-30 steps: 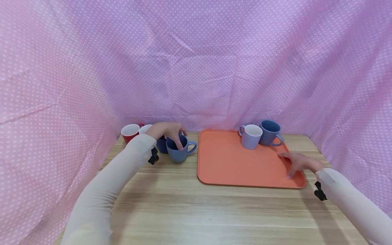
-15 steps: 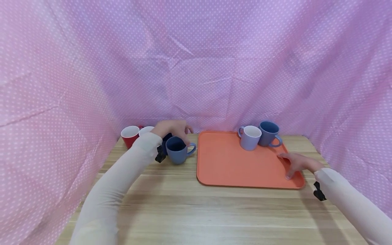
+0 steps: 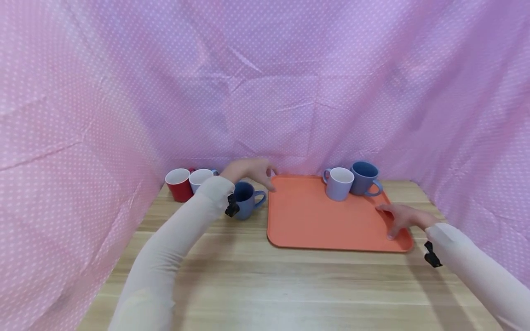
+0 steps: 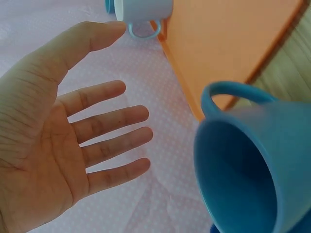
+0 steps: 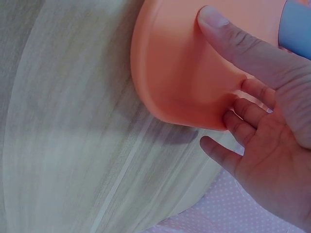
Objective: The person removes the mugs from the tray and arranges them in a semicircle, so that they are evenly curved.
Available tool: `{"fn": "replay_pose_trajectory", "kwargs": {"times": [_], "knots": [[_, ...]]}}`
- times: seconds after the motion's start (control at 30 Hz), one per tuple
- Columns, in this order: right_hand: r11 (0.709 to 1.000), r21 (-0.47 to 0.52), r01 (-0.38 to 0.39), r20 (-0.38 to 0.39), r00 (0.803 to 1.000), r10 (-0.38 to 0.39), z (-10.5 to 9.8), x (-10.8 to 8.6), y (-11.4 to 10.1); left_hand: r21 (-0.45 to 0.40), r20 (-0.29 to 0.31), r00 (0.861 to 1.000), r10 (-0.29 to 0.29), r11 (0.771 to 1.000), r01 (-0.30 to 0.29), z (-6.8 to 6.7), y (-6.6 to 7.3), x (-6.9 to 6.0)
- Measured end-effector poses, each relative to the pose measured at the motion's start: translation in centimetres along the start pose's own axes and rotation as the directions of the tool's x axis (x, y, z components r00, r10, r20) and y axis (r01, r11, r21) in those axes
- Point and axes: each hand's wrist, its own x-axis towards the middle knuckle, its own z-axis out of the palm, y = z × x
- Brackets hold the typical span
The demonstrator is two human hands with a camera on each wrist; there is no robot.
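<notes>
Orange rectangular tray (image 3: 319,225) flat on pale wood-grain bench (image 3: 265,285). Right hand (image 3: 400,218) loosely spread, touching tray's right edge. Left hand (image 4: 58,136) unclenched, fingers apart, holding nothing, near far-left corner; upright blue-grey mug (image 3: 247,208) just beside tray. Lilac mug (image 3: 337,191), darker blue-grey mug (image 3: 362,185) at far right.

dim wrist views, perhaps slightly soft

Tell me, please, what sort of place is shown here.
Probably a curtained-off work booth indoors: pink dotted cloth hangs behind and beside a wooden table, which bears mugs and an orange tray.
</notes>
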Motion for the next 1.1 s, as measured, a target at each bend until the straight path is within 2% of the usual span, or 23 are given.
{"fn": "replay_pose_trajectory", "kwargs": {"times": [0.17,0.3,0.43,0.6,0.87,1.0,1.1], "knots": [[1.0,0.002,0.006,-0.02,1.0,-0.006,-0.1,0.1,0.0,0.019,-0.031,0.999,0.025,1.0,-0.024,0.2,1.3,1.6],[1.0,-0.006,0.003,-0.017,1.0,-0.003,-0.1,0.2,-0.1,0.024,-0.091,0.994,0.057,0.998,-0.055,0.8,2.5,3.6],[1.0,0.003,-0.019,-0.005,1.0,0.019,0.0,0.1,-0.1,-0.001,-0.172,0.982,0.081,0.997,-0.082,1.9,3.8,6.0],[0.999,0.002,-0.039,-0.011,0.999,0.039,-0.1,-0.1,0.0,-0.027,-0.234,0.967,0.099,0.994,-0.108,3.1,5.5,8.7],[0.999,-0.005,0.037,-0.04,0.998,-0.038,0.1,0.1,0.2,-0.021,-0.314,0.934,0.169,0.983,-0.184,4.9,7.5,12.1],[0.998,-0.015,0.068,-0.053,0.996,-0.068,0.2,0.0,0.4,-0.039,-0.33,0.928,0.171,0.98,-0.194,5.5,8.4,13.6],[0.998,-0.027,0.054,-0.055,0.997,-0.055,0.2,-0.3,0.6,-0.039,-0.337,0.928,0.159,0.982,-0.183,6.0,8.9,14.8]]}}
